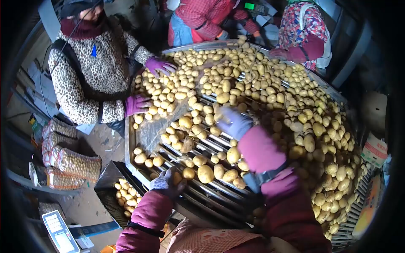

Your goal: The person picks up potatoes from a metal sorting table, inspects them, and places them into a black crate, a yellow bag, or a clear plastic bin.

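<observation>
Potatoes [205,173] of many sizes lie over a slatted metal sorting table [202,198]. My left hand [165,183], in a grey glove, is at the near left edge of the table. Its fingers are curled beside a dark, brownish shape, and what they hold is hard to make out. My right hand [234,123], in a pale purple glove, reaches over the middle of the heap. Motion smears its fingers, which overlap the potatoes around them.
A person in a spotted jacket [95,71] has purple-gloved hands on the left side; two more people [202,21] work at the far side. A black box [105,192] with potatoes, filled net sacks [69,164] and a digital scale [59,232] stand at left. A carton [374,149] is at right.
</observation>
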